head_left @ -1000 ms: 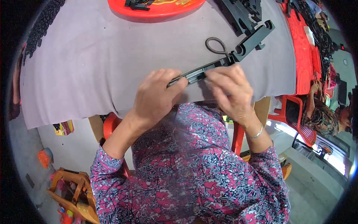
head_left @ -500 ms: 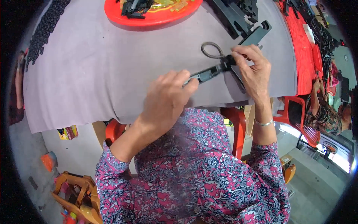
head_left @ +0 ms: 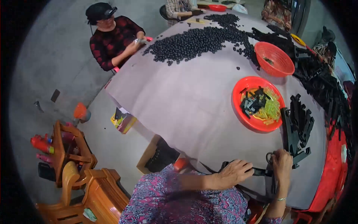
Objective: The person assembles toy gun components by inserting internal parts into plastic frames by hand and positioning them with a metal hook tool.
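Observation:
My left hand (head_left: 235,174) is closed over one end of a long, narrow black plastic part (head_left: 261,171). My right hand (head_left: 282,163) grips the other end with its fingers bent. Beside the right fingers, a small dark ring (head_left: 269,157) stands out from the part. What lies under the palms is hidden. Just beyond the right hand rests a dark piece with a hooked end (head_left: 302,154). Several black plastic pieces (head_left: 300,121) are stacked past it. Left of that stack, a red plate (head_left: 238,112) carries small black pieces and yellow-green clear ones.
Small black round pieces (head_left: 190,44) spread over the far cloth-covered table (head_left: 179,97). A red basket (head_left: 276,61) stands near black parts (head_left: 328,97) heaped along the right. A person (head_left: 115,41) sits across the table. An open box (head_left: 158,153) and wooden chair (head_left: 100,186) are at lower left.
The view has swung up and leftward, showing the far table and a seated person; my hands now appear lower right. Both still hold the black plastic part.

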Tool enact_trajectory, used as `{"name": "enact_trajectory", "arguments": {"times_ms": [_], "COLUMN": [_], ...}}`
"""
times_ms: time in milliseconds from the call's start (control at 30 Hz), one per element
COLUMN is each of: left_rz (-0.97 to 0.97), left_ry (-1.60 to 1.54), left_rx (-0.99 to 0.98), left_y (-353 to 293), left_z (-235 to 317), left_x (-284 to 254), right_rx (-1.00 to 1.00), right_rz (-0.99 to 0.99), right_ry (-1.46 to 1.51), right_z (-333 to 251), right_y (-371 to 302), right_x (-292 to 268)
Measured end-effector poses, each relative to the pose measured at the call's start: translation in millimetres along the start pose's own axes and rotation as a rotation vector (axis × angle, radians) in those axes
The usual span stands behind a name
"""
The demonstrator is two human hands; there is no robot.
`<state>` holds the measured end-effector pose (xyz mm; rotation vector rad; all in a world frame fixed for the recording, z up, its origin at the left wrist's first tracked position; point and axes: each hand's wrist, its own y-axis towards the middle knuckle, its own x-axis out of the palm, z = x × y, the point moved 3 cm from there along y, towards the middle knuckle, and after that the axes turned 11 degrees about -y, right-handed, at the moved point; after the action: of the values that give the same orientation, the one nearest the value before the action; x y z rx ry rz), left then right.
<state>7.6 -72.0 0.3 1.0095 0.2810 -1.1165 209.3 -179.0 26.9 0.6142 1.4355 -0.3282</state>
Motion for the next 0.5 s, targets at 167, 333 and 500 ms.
{"name": "enact_trajectory", "arguments": {"times_ms": [167,333,500], "left_rz": [-0.040,-0.012,0.018], "left_ry": [-0.037,-0.001,0.009], "left_rx": [-0.018,0.021,0.044], "left_y": [10,8,7], "left_z": [-15,-20,-25], "left_x": [-3,-2,4], "right_rx": [-0.001,-0.015,-0.114], "right_rz": [-0.020,-0.103,0.002], "right_ry": [0.223,0.325,0.406], "right_z": [-9,-15,-7], "right_y": [22,27,27], "right_x": [-5,-20,-16]}}
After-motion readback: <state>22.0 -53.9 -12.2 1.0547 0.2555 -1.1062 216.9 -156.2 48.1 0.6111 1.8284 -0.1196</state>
